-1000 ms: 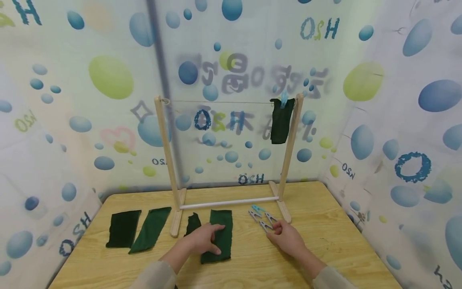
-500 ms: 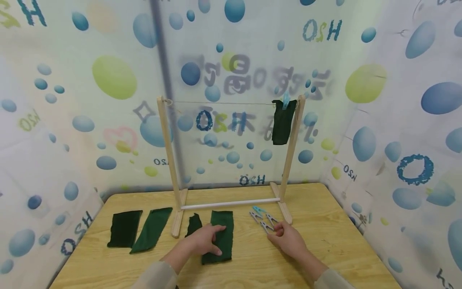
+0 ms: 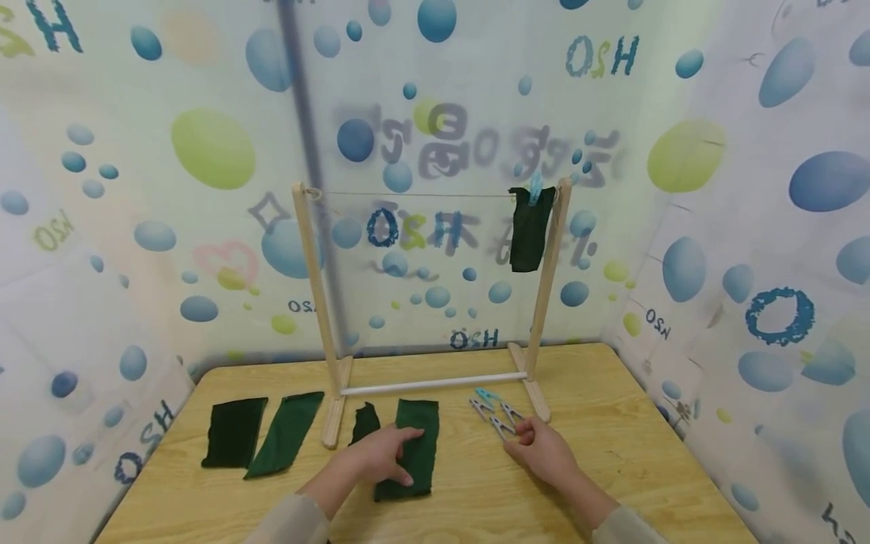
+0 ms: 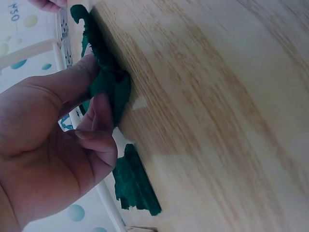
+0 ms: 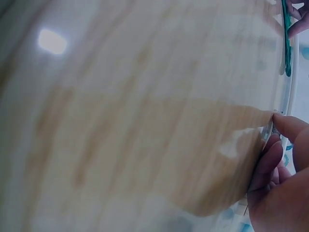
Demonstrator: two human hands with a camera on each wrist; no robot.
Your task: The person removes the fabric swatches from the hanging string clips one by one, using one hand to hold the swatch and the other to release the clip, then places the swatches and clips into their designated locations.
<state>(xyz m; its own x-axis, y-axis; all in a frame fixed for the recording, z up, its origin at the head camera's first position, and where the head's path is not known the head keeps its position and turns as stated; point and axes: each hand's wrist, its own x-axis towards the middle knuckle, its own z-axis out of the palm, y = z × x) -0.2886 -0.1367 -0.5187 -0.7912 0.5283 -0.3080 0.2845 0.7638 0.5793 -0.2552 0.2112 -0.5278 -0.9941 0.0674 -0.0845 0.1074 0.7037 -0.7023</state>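
Note:
My left hand (image 3: 384, 453) lies over a dark green cloth (image 3: 423, 446), index finger and thumb spread apart on it. In the left wrist view, that cloth (image 4: 118, 94) looks rumpled at my left hand (image 4: 63, 130), where other fingers curl underneath. A smaller dark green cloth (image 3: 365, 419) is partly covered by this hand. My right hand (image 3: 544, 449) pinches the near end of a grey clothespin (image 3: 501, 428); in the right wrist view, fingertips of the right hand (image 5: 282, 169) mostly hide it. Beside it lie a blue clothespin (image 3: 485, 394) and more grey clothespins (image 3: 510, 411).
A wooden drying rack (image 3: 316, 279) with a string line (image 3: 414, 195) stands at the back. From its right end hangs a dark green cloth (image 3: 529, 234) under a light blue clothespin (image 3: 535, 187). Two more green cloths (image 3: 234, 432) (image 3: 285, 434) lie at left on the wooden table (image 3: 632, 453).
The cloth under my left hand has shifted slightly toward me and to the left, its near end turning a little. My right hand stays at the same clothespin.

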